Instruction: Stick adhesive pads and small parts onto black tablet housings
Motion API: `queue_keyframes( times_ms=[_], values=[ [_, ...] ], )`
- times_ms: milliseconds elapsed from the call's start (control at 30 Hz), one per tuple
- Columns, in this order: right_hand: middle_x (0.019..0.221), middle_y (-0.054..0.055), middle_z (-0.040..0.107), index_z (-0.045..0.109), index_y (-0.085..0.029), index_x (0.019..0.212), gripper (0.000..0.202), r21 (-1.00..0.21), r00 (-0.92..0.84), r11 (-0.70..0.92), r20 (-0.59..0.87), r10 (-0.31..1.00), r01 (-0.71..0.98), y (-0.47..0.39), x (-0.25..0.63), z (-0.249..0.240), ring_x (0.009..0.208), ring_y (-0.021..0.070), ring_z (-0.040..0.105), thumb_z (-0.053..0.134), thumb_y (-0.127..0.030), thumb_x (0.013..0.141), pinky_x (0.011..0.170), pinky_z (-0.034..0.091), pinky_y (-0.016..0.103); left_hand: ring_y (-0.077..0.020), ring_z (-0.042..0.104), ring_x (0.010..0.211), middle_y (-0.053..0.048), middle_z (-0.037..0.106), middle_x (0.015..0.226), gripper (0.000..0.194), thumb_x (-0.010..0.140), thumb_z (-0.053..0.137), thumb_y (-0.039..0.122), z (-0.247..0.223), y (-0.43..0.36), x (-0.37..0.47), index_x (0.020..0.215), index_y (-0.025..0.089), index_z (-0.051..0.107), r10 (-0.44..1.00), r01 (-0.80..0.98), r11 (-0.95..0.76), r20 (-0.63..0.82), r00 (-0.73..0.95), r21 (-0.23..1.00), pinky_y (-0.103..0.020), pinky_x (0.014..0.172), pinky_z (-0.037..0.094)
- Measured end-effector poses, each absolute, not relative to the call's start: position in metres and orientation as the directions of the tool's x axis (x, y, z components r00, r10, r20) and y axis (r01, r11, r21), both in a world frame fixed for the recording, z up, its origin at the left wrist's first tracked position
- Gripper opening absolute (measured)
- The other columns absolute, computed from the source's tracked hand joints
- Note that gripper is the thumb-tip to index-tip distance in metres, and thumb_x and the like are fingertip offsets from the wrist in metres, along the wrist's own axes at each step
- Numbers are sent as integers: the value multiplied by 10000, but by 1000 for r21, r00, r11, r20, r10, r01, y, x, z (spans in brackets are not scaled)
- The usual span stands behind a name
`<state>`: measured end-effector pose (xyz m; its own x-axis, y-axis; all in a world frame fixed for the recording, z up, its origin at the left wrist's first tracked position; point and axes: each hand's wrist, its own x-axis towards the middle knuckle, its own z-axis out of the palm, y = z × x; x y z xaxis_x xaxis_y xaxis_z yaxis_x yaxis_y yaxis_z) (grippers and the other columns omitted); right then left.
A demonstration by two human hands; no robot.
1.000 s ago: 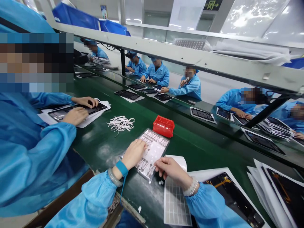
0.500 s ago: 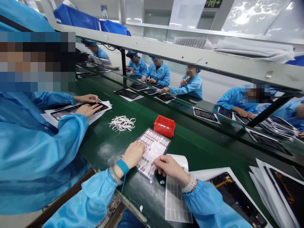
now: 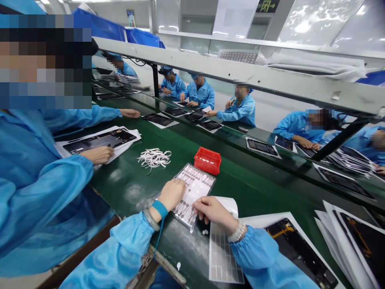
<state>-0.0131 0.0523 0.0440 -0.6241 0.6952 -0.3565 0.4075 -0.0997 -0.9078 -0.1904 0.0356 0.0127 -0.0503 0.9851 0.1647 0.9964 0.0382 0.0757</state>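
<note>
A clear tray (image 3: pixel 197 185) with rows of small parts on thin wires lies in front of me. Over its left side is my left hand (image 3: pixel 172 194), fingers bent down; its fingertips and anything in them are hidden. My right hand (image 3: pixel 212 210) is at the tray's lower right edge, thumb and index finger pinched together; what they hold is too small to name. Under my right forearm lies a sheet of pale labels (image 3: pixel 222 257). A red bin (image 3: pixel 207 160) stands just behind the tray.
White strips (image 3: pixel 154 158) lie piled left of the bin. At the right are a black panel (image 3: pixel 300 251) on white paper and a stack of sheets (image 3: pixel 333 233). A co-worker's hand (image 3: pixel 100 155) rests by another panel at the left. More people sit across the line.
The co-worker at the left has moved one hand off the panel toward the line and drawn the other back to the panel's near edge. My hands have hardly moved.
</note>
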Motion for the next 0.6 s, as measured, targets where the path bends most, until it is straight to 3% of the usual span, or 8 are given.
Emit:
queue_keyframes(
  times_ms=[167,367,500,600],
  values=[
    [502,-57,538,574,-148,624,201,-907,-600,-118,-361,714,405,55,-16,50,363,36,417,576,-251,797,337,321,152,-182,612,914,-44,625,994,188,910,561,285,14,35,-194,1026,141,595,977,997,-18,214,2,77,-394,813,513],
    [564,-36,575,573,-134,641,185,-906,-551,-190,-386,740,379,56,-17,50,362,30,434,558,-180,820,312,318,139,-174,610,889,-18,632,869,112,904,557,216,13,37,-192,850,133,610,949,983,-164,285,135,79,-395,837,488],
    [773,7,629,558,-144,800,149,-908,-493,-285,-408,768,307,61,-19,52,409,38,496,520,-264,879,302,341,145,-194,617,892,-57,657,900,111,896,511,124,17,31,-196,935,150,611,905,967,-230,391,170,111,-362,839,482],
    [864,44,654,538,-152,923,244,-892,-513,-380,-452,730,246,66,-22,54,444,58,549,486,-390,912,321,376,156,-190,623,922,-72,667,969,190,908,455,110,18,25,-197,996,172,612,857,946,-299,470,210,123,-326,846,487]
  ],
)
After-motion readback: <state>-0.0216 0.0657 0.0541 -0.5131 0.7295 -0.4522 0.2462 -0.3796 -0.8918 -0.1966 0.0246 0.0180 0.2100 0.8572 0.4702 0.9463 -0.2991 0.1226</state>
